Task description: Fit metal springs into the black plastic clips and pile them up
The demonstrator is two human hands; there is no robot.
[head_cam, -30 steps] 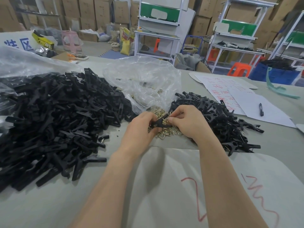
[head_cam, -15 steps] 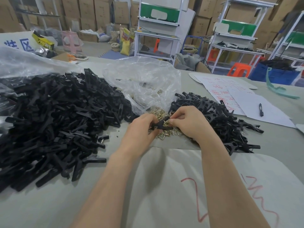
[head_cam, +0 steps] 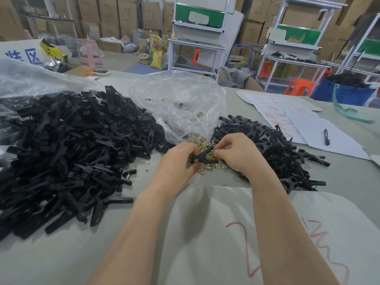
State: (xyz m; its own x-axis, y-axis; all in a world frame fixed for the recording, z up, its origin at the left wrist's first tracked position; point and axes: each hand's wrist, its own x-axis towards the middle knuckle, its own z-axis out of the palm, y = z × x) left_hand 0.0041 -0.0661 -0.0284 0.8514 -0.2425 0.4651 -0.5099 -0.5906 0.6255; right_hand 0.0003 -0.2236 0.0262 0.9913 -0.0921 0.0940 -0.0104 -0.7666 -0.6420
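Note:
My left hand (head_cam: 176,165) and my right hand (head_cam: 238,153) meet at the table's middle and both grip one black plastic clip (head_cam: 203,156), which lies between their fingertips. A brass-coloured metal spring shows at the clip, pinched by my right fingers. Under the hands spreads a heap of loose brass springs (head_cam: 200,140), spilling from a clear plastic bag (head_cam: 178,101). A large pile of black clip parts (head_cam: 67,149) fills the left side. A smaller pile of black clips (head_cam: 277,149) lies to the right of my right hand.
White paper sheets with red writing (head_cam: 287,116) and a black pen (head_cam: 326,137) lie at the right. A large white sheet with red marks (head_cam: 267,233) covers the near table. A teal plastic strip (head_cam: 345,112) rests far right. Shelving, cartons and stools stand beyond the table.
The clip has turned a little between my fingers and both hands have shifted slightly. The piles and the bag have not moved.

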